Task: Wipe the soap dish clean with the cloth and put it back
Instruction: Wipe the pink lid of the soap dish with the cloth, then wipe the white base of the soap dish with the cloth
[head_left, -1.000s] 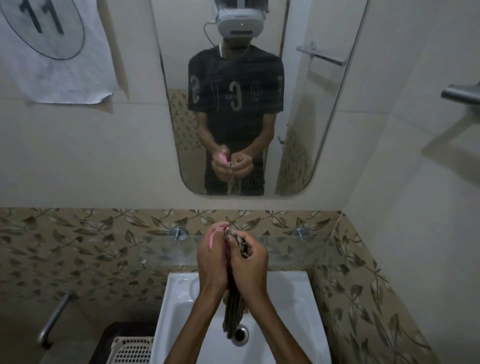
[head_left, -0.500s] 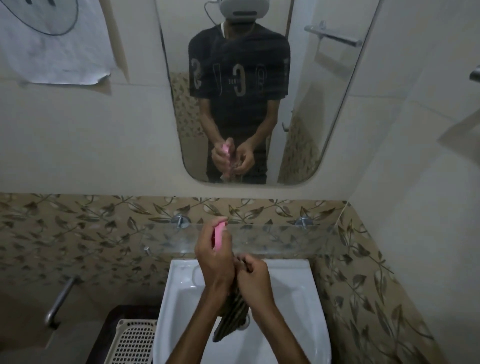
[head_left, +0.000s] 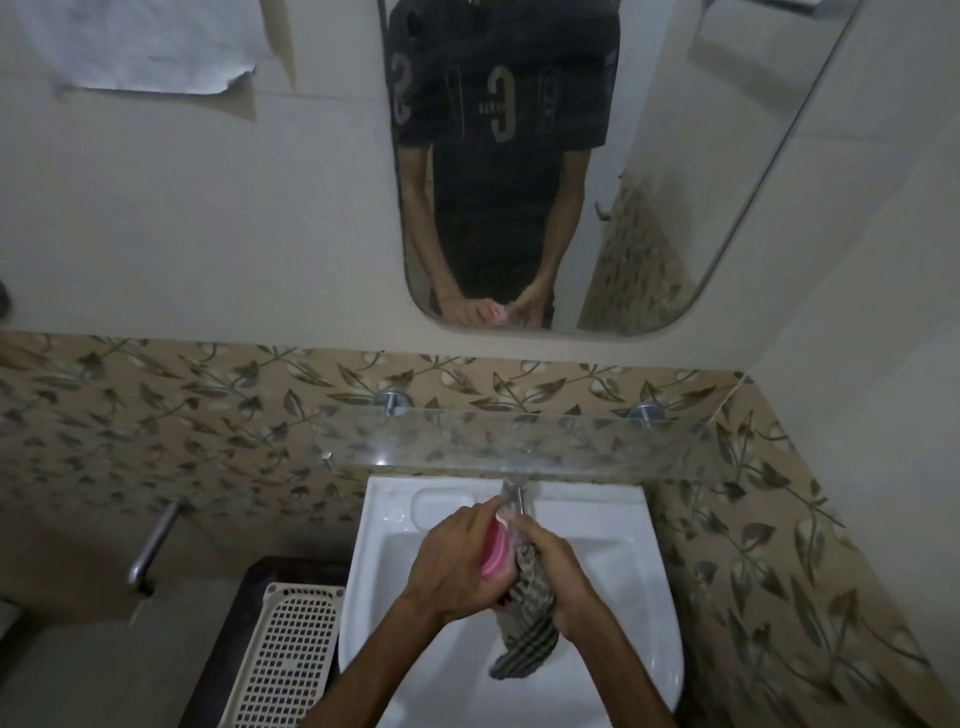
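Note:
My left hand (head_left: 452, 558) grips a pink soap dish (head_left: 494, 555) on edge over the white sink (head_left: 644, 587). Against the dish's right side my right hand (head_left: 558, 571) presses a striped grey-brown cloth (head_left: 530, 629). The cloth's loose end hangs down into the basin below both hands. Most of the dish is hidden between my palms; only its pink rim shows. The mirror (head_left: 675, 208) reflects both hands and the dish.
A glass shelf (head_left: 493, 441) on two metal pegs runs just above the sink's back edge, with the tap (head_left: 511, 493) right under it. A cream perforated basket (head_left: 288, 654) sits left of the sink. A metal bar (head_left: 153, 540) sticks out of the left wall.
The view has tilted down. Both hands, with dish and cloth, have dropped from in front of the glass shelf to low over the basin, and the dish now lies more sideways in my left hand.

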